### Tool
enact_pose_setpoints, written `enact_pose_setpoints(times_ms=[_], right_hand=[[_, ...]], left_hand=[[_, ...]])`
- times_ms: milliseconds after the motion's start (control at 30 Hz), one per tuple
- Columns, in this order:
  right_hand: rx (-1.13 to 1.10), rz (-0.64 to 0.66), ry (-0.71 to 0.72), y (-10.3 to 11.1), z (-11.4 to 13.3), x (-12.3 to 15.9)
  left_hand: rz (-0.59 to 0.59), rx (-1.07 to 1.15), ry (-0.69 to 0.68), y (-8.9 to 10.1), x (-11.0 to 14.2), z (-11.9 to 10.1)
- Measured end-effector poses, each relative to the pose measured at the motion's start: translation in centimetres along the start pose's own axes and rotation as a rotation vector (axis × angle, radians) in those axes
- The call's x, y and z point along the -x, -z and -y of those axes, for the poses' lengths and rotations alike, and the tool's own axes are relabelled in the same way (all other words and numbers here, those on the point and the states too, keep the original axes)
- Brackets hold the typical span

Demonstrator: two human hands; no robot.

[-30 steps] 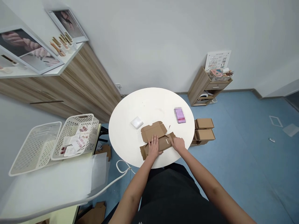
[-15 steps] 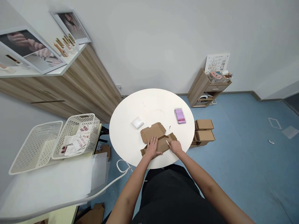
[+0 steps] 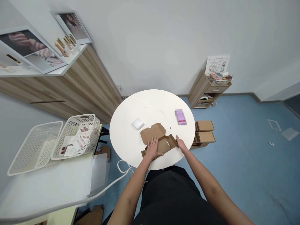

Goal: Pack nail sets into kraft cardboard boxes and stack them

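A partly folded brown cardboard box [image 3: 164, 145] lies open on the round white table [image 3: 126, 147], its lid panel spread toward the far side. My left hand [image 3: 152, 149] rests on the box's left part, fingers stretched out and thumb spread to the right. At the box's right end, my right hand [image 3: 181, 144] grips the raised side flap; part of its fingers is hidden. A small white strip [image 3: 168, 143] lies inside the box, between my hands. Farther off are a clear-white packet [image 3: 138, 123] on the left and a purple, blurred-out item [image 3: 180, 117] on the right.
Closed cardboard boxes [image 3: 204, 131] are stacked right of the table. To the left, a white basket of cards [image 3: 77, 140] and another white basket [image 3: 35, 150] sit on a side table, with a white cable [image 3: 112, 184] running past. A small wooden cabinet [image 3: 201, 87] stands behind.
My right hand has moved right, from beside the white strip to the box's right end, leaving the strip inside. The right flap now stands higher. My left hand has stayed put.
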State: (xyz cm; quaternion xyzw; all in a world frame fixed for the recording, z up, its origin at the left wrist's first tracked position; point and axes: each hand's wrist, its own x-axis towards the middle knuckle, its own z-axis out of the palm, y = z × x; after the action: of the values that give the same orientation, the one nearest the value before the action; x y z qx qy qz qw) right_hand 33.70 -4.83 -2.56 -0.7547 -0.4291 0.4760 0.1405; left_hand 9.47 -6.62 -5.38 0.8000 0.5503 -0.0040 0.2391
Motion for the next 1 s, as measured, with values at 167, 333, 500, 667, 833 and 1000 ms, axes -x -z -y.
enact_pose_setpoints(times_ms=[167, 333, 500, 667, 833, 1000], right_hand=[[-0.016, 0.109, 0.035, -1.4, 1.4, 0.5], [0.273, 0.137, 0.221, -2.4, 2.5, 0.7], [0.447, 0.085, 0.219, -3.2, 3.0, 0.3], [0.446, 0.116, 0.191, -3.1, 2.9, -0.2], [0.161, 0.225, 0.109, -1.8, 2.3, -0.4], [-0.095, 0.299, -0.027, -0.6, 2.0, 0.1]], left_hand=[[0.015, 0.008, 0.004, 0.0, -0.1, -0.1], [0.018, 0.011, 0.01, 0.1, -0.1, -0.3], [0.013, 0.012, 0.001, 0.2, 0.1, -0.5], [0.074, 0.012, 0.035, 0.9, 0.3, -0.9], [0.107, 0.026, 0.052, 1.4, 0.3, -1.0], [0.113, 0.026, 0.062, 1.4, 0.2, -1.0]])
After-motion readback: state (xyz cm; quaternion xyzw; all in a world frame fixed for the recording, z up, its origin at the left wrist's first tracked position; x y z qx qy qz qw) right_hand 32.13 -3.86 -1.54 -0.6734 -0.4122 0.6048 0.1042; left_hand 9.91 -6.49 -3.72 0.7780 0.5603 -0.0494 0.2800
